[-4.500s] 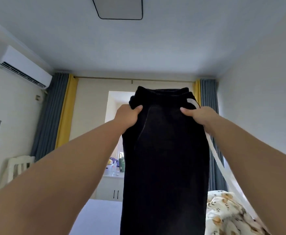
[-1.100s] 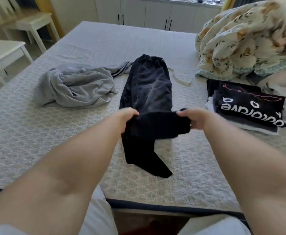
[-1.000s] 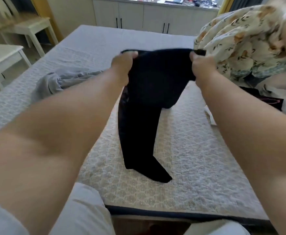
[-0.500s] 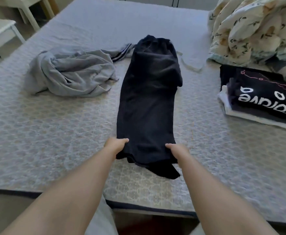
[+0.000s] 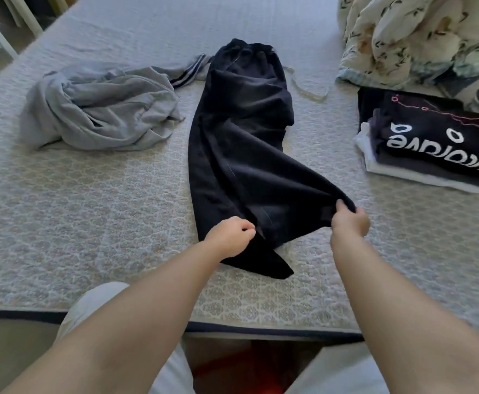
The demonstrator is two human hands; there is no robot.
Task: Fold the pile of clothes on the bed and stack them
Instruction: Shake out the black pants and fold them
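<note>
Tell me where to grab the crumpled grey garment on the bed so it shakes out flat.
Probably the striped cuff end of the grey garment, which lies stretched out flat beside the black trousers. Reach in from above on its right side; the rest is bunched with no clear edge.

Both the left hand [image 5: 230, 236] and right hand [image 5: 349, 220] pinch the black trousers [image 5: 242, 143] on the bed [image 5: 90, 194].

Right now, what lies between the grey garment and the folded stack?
In the head view, the black trousers lie lengthwise between the grey garment and the folded stack, plus bare bedspread.
</note>
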